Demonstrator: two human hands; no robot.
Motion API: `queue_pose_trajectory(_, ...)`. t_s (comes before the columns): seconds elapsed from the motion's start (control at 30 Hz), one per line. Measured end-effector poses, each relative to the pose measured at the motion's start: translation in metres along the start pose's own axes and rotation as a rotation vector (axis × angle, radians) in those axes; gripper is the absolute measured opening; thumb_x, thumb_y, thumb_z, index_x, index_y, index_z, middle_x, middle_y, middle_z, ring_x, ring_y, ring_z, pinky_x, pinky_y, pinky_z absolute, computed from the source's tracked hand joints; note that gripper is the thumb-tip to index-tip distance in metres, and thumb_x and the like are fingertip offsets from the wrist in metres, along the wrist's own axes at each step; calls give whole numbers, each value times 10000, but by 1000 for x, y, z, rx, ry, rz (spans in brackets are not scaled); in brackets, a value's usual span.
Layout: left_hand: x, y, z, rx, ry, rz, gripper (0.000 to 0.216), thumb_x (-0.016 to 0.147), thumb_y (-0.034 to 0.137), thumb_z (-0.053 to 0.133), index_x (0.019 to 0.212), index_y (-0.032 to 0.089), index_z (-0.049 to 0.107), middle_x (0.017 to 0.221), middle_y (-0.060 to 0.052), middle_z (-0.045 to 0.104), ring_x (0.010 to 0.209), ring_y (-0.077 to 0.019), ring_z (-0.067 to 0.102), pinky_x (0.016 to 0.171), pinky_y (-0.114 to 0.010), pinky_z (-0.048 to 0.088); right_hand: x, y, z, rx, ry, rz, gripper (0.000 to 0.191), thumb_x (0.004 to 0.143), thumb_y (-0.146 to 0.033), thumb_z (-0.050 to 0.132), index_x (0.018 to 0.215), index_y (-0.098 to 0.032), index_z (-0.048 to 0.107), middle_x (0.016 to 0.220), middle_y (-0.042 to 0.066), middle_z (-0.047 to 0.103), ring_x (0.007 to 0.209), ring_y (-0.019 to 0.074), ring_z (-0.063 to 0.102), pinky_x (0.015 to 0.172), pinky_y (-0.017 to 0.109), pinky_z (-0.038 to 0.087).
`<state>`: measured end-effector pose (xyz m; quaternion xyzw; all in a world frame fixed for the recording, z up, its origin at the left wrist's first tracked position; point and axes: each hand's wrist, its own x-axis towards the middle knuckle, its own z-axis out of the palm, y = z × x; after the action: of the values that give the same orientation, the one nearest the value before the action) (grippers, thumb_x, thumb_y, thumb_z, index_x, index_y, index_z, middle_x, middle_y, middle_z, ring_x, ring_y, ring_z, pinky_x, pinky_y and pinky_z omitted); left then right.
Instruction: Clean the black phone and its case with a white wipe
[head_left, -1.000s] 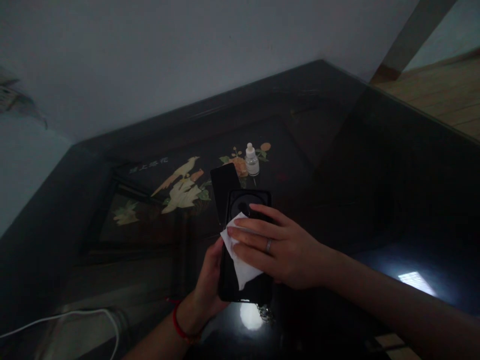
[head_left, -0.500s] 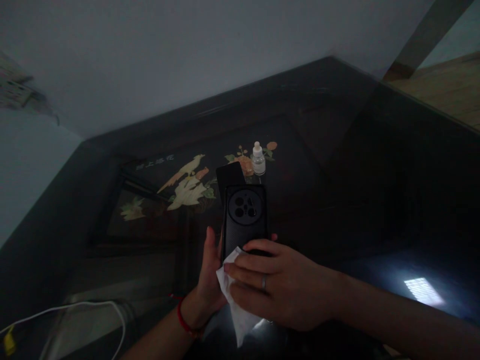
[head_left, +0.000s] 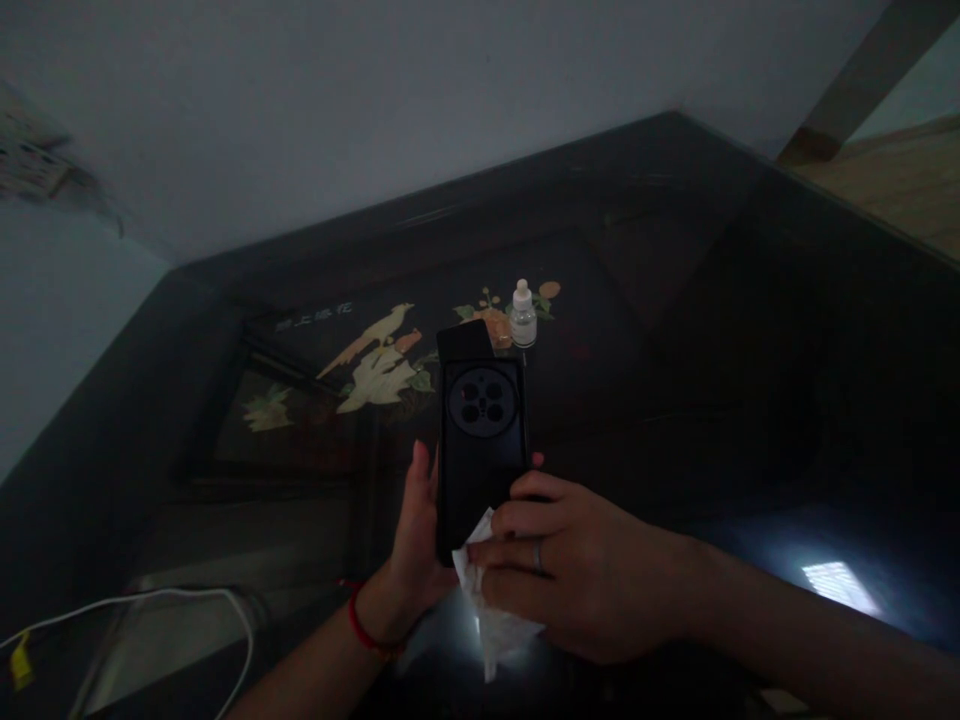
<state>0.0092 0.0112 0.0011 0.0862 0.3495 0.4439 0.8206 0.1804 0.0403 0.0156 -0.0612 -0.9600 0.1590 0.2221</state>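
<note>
A black smartphone (head_left: 480, 470) with a round camera bump faces me with its back up. My left hand (head_left: 417, 540) grips it from beneath and along its left edge, the thumb pointing up. With my right hand (head_left: 577, 570), I hold a crumpled white tissue (head_left: 487, 610) against the phone's lower right part. The fingers are bent over the tissue and cover some of it. Just beyond the phone's top lies a flat dark rectangular object (head_left: 463, 340), partly hidden; I cannot tell what it is. A small clear dropper bottle (head_left: 523, 318) with a white top stands upright behind the phone.
The dark glossy table (head_left: 637, 400) carries a bird-and-flower picture (head_left: 379, 370). A white cable (head_left: 165, 592) with a yellow tag (head_left: 21, 662) curves at the lower left. A wall (head_left: 390, 110) borders the far edge, with a socket-like fitting (head_left: 34, 170) at upper left.
My right hand has slid with the tissue slightly down and right on the phone, baring more of its back. The phone has shifted a little left and tilted slightly.
</note>
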Motion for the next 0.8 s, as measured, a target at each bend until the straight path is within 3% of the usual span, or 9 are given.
queue_pose_trajectory(0.17,1,6,5,-26,96,94,569,875,594,373,1059,157,688,1021,-87,724,1120,-270,595,1029,-402,376,-2,7,-11,13,-46,57,133,835,-277,578,884,-164,626,749,16,680,816,179,533,851,368,365)
queue_pose_trajectory(0.3,1,7,9,0,104,143,515,889,551,383,1043,168,690,962,-76,738,1097,-263,611,1024,-399,383,-3,10,-15,4,-82,87,125,819,-279,606,879,-171,623,731,6,659,827,183,523,877,385,359)
queue_pose_trajectory(0.47,0,11,7,32,108,215,541,887,527,403,1221,149,598,1097,-93,702,1127,-270,590,1018,-394,391,-4,12,-8,-44,-41,86,109,901,-196,523,960,-170,611,926,19,684,963,182,537,885,348,377)
queue_pose_trajectory(0.6,-2,15,8,23,77,179,575,881,543,400,1214,121,604,1101,-109,699,1139,-283,581,1016,-400,392,-4,15,-9,-95,7,99,132,922,-174,490,968,-173,615,1184,61,629,1108,209,522,904,351,399)
queue_pose_trajectory(0.7,-3,15,9,17,81,174,544,893,527,389,1152,123,644,1061,-107,714,1101,-272,607,1013,-400,394,-3,16,-15,-100,-63,118,136,854,-160,557,971,-161,626,1339,113,533,1170,248,502,921,389,407)
queue_pose_trajectory(0.8,-3,13,9,26,87,172,538,906,515,368,1095,112,671,1032,-110,722,1068,-257,625,1013,-390,394,-3,16,-19,-81,-139,125,177,813,-143,582,982,-166,628,1362,98,520,1193,254,483,929,403,407)
